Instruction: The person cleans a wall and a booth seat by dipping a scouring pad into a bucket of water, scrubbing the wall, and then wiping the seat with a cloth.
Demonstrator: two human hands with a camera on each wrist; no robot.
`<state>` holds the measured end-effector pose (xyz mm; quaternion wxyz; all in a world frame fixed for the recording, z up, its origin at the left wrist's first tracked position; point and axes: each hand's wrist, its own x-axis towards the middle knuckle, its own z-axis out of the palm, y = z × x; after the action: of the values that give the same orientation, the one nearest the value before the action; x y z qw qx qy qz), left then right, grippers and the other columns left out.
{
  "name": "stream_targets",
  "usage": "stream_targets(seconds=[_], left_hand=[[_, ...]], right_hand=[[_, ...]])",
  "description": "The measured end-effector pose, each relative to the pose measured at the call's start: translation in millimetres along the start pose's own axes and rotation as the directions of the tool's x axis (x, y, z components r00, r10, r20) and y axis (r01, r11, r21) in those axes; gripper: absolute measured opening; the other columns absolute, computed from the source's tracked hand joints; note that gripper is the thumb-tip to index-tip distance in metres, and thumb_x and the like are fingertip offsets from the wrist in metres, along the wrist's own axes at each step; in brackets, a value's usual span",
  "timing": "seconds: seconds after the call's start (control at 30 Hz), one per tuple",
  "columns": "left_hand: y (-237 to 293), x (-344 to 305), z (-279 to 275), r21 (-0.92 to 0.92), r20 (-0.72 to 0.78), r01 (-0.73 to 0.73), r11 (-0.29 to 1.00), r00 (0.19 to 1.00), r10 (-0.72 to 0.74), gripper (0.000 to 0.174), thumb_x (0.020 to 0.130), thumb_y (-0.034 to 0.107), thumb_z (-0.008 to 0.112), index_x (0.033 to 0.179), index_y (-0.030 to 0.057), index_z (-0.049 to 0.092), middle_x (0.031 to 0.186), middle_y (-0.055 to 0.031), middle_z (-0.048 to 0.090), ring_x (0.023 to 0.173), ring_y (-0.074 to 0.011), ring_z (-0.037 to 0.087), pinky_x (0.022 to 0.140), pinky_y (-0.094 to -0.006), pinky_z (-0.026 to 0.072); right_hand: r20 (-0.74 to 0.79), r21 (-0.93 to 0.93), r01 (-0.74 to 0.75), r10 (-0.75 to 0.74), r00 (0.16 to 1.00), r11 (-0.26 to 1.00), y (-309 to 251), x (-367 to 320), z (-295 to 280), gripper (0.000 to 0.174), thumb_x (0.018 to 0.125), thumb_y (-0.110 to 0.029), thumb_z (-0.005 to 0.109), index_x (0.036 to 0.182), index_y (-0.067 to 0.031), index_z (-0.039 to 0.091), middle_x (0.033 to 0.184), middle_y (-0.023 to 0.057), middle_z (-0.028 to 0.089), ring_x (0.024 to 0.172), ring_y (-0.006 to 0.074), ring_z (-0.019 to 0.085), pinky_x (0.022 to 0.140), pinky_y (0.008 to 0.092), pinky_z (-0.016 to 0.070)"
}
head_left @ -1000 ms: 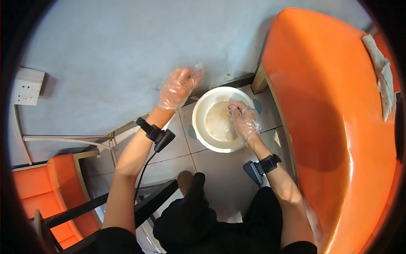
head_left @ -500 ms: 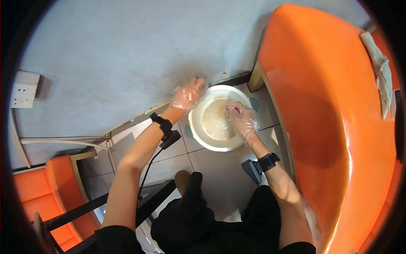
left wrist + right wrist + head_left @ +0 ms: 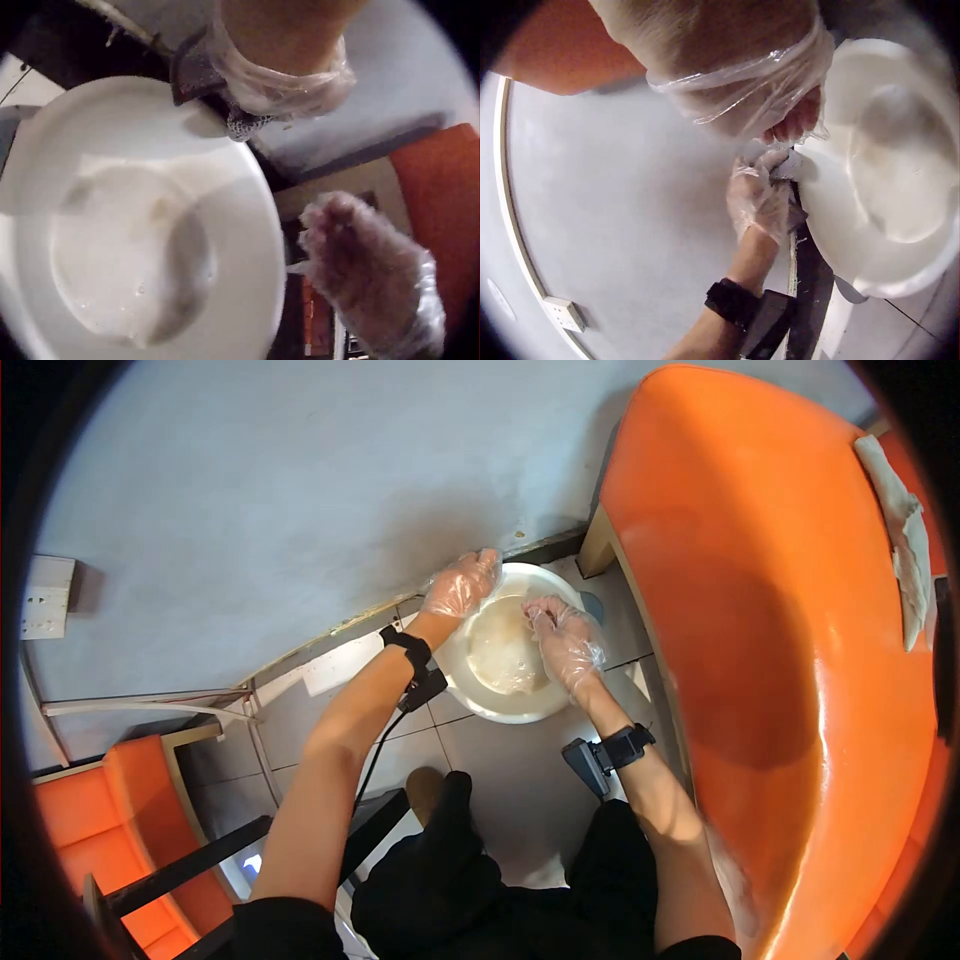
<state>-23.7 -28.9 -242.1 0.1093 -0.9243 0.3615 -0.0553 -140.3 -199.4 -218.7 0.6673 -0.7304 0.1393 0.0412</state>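
Note:
Both hands wear clear plastic gloves. My left hand [image 3: 464, 586] is low by the wall, at the far left rim of a white basin [image 3: 458, 670]. It grips a dark grey cloth [image 3: 196, 71] with a pale mesh part [image 3: 244, 125], which shows below the glove in the left wrist view. Cloudy water [image 3: 505, 652] with a few bubbles lies in the basin. Over the basin's right side hangs my right hand [image 3: 562, 640], fingers loosely curled, with nothing seen between them. In the right wrist view, its glove covers most of its fingers.
A grey-blue wall [image 3: 300, 490] rises behind the basin. Close on the right stands an orange bench [image 3: 720, 610] with a light cloth [image 3: 900, 535] on it. At left are a wall socket [image 3: 46, 598], an orange seat [image 3: 90, 815] and a black bar [image 3: 190, 865].
My left hand has come down from the wall and to the right, to the basin's rim. The right hand stays over the basin, shifted slightly left in view.

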Motion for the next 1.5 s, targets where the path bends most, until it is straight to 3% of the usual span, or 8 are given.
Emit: stream_targets(seconds=[0.07,0.23,0.67,0.73,0.87,1.07,1.27,1.5], left_hand=[[4.1,-3.5,-9.1,0.147,0.081,-0.002,0.989,0.997,-0.01,0.027,0.086,0.013,0.056,0.11,0.0179,0.065,0.106,-0.0039,0.051,0.09,-0.0219,0.06,0.064,-0.031,0.0575],[-14.6,-5.9,-90.6,-0.372,-0.279,0.033,0.928,0.949,-0.146,0.03,0.086,0.011,0.057,0.113,0.0207,0.065,0.095,-0.0079,0.055,0.087,-0.0257,0.06,0.067,-0.0375,0.0543],[25.9,29.2,-53.9,-0.02,-0.095,0.001,1.0,0.995,-0.003,0.025,0.089,0.012,0.054,0.113,0.0161,0.061,0.106,-0.0075,0.052,0.083,-0.0229,0.065,0.056,-0.037,0.0569],[18.8,28.0,-71.6,-0.393,0.125,0.362,0.846,0.932,-0.341,0.026,0.09,0.012,0.054,0.114,0.0173,0.061,0.108,-0.008,0.055,0.082,-0.0251,0.065,0.056,-0.0393,0.056],[0.9,5.0,-92.9,-0.278,-0.262,0.096,0.956,0.95,-0.172,0.015,0.094,0.02,0.052,0.101,0.0097,0.061,0.097,-0.0094,0.059,0.076,-0.0274,0.064,0.054,-0.0416,0.052],[25.9,34.3,-43.8,-0.24,-0.335,0.023,0.971,0.937,-0.105,0.018,0.097,0.026,0.049,0.105,0.01,0.052,0.079,-0.0149,0.064,0.069,-0.0375,0.064,0.059,-0.0459,0.0523],[48.3,35.1,-45.8,-0.563,0.112,0.333,0.756,0.937,-0.329,0.029,0.093,0.022,0.054,0.118,0.0081,0.051,0.088,-0.0218,0.064,0.078,-0.0399,0.064,0.069,-0.0481,0.0527],[62.1,-52.4,-23.2,-0.499,0.206,0.306,0.811,0.951,-0.232,0.036,0.079,0.011,0.066,0.114,0.0166,0.063,0.114,-0.0134,0.057,0.096,-0.034,0.062,0.081,-0.0412,0.0524]], right_hand=[[-0.004,0.01,-0.007,0.007,1.0,1.0,10.2,-1.7,-5.8,0.015,0.097,-0.013,0.054,0.101,-0.0045,0.065,0.09,0.0015,0.066,0.084,0.0077,0.059,0.076,0.0229,0.0469],[-0.034,-0.031,-0.039,0.038,0.999,0.999,10.8,-5.1,-9.0,0.024,0.094,-0.024,0.055,0.105,-0.0073,0.067,0.094,0.0153,0.07,0.084,0.0269,0.065,0.079,0.0344,0.0491],[-0.012,-0.037,-0.056,0.055,0.998,0.998,5.1,-3.4,-12.0,0.018,0.097,-0.015,0.052,0.101,-0.0022,0.065,0.094,0.0032,0.067,0.087,0.0098,0.06,0.08,0.0245,0.0471],[-0.03,0.044,-0.107,0.108,0.994,0.993,9.0,-4.6,-14.8,0.018,0.098,-0.015,0.052,0.099,-0.0025,0.065,0.094,0.0026,0.066,0.087,0.0087,0.059,0.08,0.0239,0.0468],[-0.048,0.034,-0.096,0.097,0.994,0.995,10.1,-2.5,-18.3,0.018,0.098,-0.016,0.053,0.099,-0.0027,0.065,0.093,0.0021,0.066,0.088,0.0083,0.059,0.079,0.0238,0.0471],[-0.024,0.071,-0.094,0.096,0.995,0.993,11.0,-4.1,-19.8,0.02,0.097,-0.018,0.053,0.101,-0.0024,0.065,0.093,0.0011,0.066,0.084,0.0085,0.059,0.075,0.0244,0.0477],[-0.048,0.027,-0.112,0.114,0.992,0.993,23.1,-5.4,-27.1,0.018,0.097,-0.017,0.054,0.102,-0.0037,0.065,0.096,0.0013,0.067,0.085,0.0087,0.061,0.077,0.0247,0.0485],[-0.029,0.096,-0.195,0.199,0.98,0.976,9.9,-14.2,-22.4,0.017,0.097,-0.017,0.054,0.099,-0.0045,0.066,0.092,0.0,0.067,0.082,0.0083,0.06,0.071,0.024,0.0491]])
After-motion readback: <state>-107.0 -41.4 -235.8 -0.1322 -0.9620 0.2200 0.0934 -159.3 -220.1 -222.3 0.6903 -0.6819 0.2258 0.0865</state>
